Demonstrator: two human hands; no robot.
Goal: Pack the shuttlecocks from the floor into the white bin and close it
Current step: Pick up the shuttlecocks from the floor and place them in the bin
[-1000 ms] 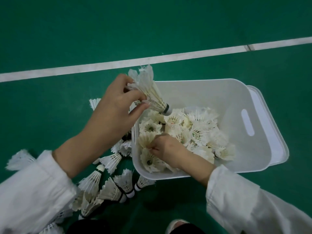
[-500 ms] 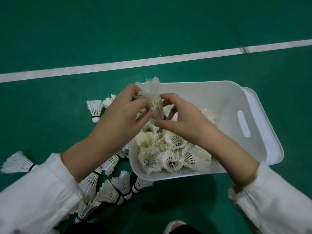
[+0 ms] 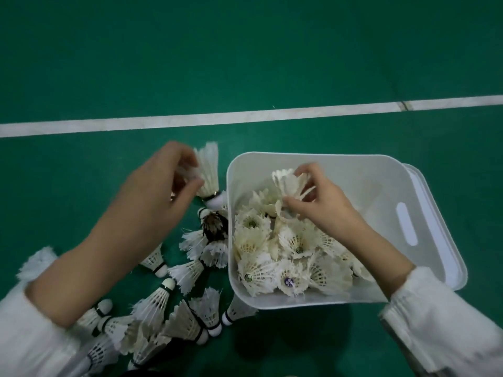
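White plastic bin (image 3: 353, 180), open, right of centre on the green floor (image 3: 245, 63), part-filled. Left hand (image 3: 152, 191) pinches 1 shuttlecock (image 3: 208, 172) just left of the bin; right hand (image 3: 324, 205) grips a 2nd shuttlecock (image 3: 288, 183) inside it. Loose pile (image 3: 174, 308) lies near-left. Step: loading. Next, likely: release both inside, clear the pile, fit the lid (image 3: 435, 213) at the bin's right.

The floor (image 3: 245, 50) is a smooth green sports court, and it fills the whole view. One white line (image 3: 190, 119) crosses it from left to right, a little higher on the right side. Near the right end the line has a thin dark mark (image 3: 405, 105) across it, like a joint. The light is soft and rather dim, and the far floor looks darker. A dark shadow (image 3: 285, 341) lies on the floor near the bottom edge.
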